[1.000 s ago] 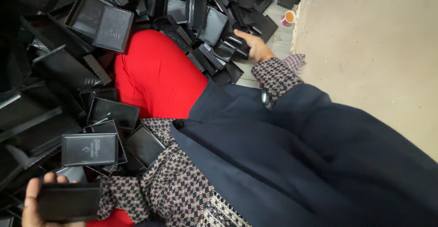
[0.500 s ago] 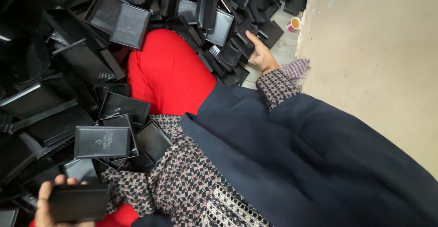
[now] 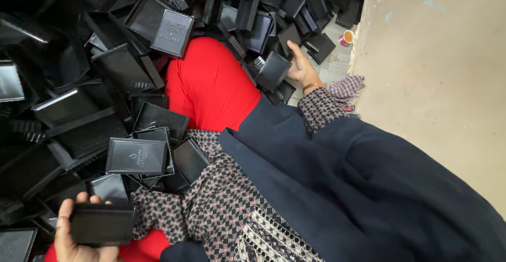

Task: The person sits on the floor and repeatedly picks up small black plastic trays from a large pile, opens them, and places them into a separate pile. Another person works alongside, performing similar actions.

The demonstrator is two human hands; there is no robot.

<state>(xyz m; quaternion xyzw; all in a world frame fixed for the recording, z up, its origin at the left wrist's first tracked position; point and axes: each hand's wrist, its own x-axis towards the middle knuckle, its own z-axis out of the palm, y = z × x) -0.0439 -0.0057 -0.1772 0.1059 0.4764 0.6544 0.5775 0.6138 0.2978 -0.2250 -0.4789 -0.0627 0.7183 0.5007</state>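
Observation:
I sit on the floor with my red-trousered leg (image 3: 211,83) stretched into a heap of black plastic box trays and lids (image 3: 79,109). At the bottom left, my left hand (image 3: 66,233) grips a black rectangular box piece (image 3: 103,224), fingers wrapped over its near end. Past my knee, my right hand (image 3: 303,67), with a bangle at the wrist, holds a small square black tray (image 3: 273,71) tilted on edge at the rim of the heap. A flat black lid (image 3: 137,156) lies just above my left hand.
Black trays cover the floor on the left and along the top. A bare beige wall (image 3: 437,83) fills the right. A small orange cup (image 3: 347,37) stands on the tiled floor by the wall. A checked cloth (image 3: 347,87) lies beside my right wrist.
My right hand has drawn a square black tray out of the heap and tipped it up. My left hand still holds its box piece, which has barely moved.

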